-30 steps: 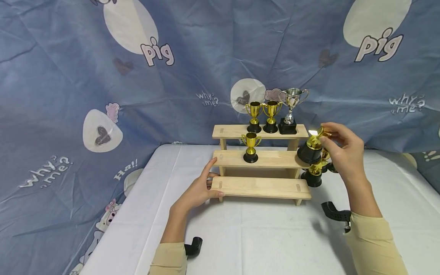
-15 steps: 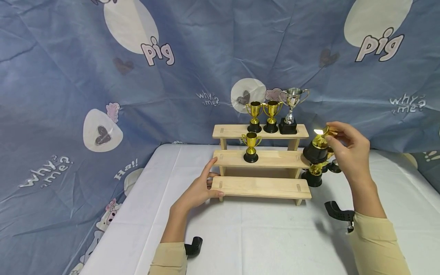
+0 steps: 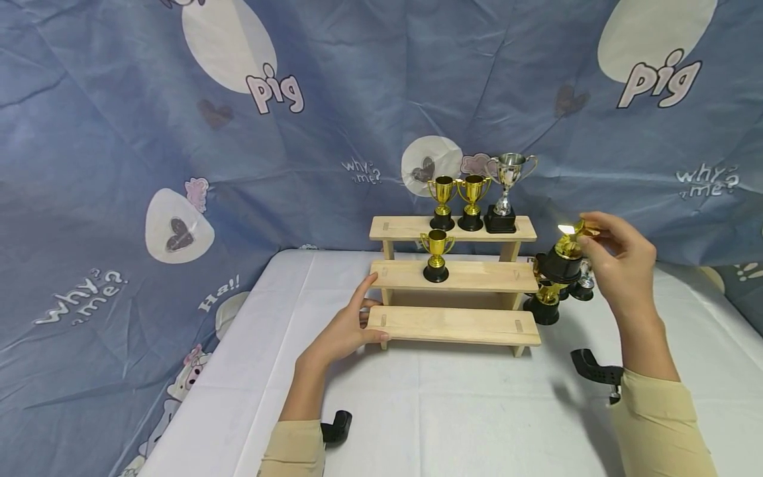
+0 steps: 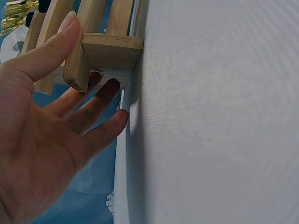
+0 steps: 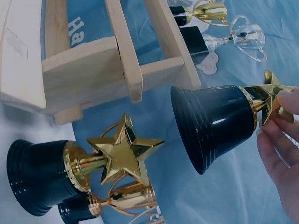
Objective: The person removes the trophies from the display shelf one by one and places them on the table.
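Note:
A three-step wooden display stand (image 3: 453, 324) stands on the white table. My left hand (image 3: 336, 338) grips its left end, thumb on the lowest step and the other fingers spread beside and behind it, as the left wrist view shows. My right hand (image 3: 626, 265) pinches a star trophy (image 5: 215, 126) by its gold star, off the stand's right end. Its black base is raised and tilted. Below, a second star trophy (image 5: 39, 177) stands on the table. On the middle step is one gold cup trophy (image 3: 437, 255).
Two gold cups (image 3: 442, 199) and a silver cup trophy (image 3: 507, 192) occupy the top step. More small trophies, among them a gold cup (image 5: 133, 198), stand right of the stand, partly hidden. A blue printed cloth (image 3: 334, 79) hangs behind the table.
My right hand has moved right with the star trophy, away from the stand's middle step. My left hand and the stand have stayed in place.

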`<state>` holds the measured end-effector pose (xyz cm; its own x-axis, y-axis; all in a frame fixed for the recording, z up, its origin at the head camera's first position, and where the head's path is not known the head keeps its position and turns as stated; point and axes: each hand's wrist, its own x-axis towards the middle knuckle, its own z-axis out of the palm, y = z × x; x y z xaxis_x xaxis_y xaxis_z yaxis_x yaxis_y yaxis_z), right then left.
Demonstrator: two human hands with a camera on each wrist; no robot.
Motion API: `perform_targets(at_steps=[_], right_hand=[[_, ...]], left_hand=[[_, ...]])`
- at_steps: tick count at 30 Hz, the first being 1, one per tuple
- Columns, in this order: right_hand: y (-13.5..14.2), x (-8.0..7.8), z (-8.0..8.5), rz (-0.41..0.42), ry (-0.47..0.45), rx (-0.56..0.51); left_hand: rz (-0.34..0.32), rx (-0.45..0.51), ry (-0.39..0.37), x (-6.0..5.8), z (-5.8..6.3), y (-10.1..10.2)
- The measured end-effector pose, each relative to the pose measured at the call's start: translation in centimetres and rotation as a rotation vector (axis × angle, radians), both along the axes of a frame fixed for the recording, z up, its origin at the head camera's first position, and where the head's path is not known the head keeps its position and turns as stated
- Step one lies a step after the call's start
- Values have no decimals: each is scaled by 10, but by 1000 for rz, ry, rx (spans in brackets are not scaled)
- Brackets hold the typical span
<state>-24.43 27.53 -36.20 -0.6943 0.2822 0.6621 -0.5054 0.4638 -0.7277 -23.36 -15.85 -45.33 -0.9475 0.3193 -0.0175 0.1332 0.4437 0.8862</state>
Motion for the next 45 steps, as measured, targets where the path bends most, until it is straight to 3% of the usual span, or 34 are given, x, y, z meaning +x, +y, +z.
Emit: perform_targets(at_steps=[14,32,45], right_hand=[[11,1,0,-65,-11,-25],[24,5,0,-239,-170,43],[29,4,-3,-268,-219,87]], left_hand=[[2,3,-10,-1,-1,0],[6,-21,-2,0,1,1],[-2,1,-5,0,0,0]])
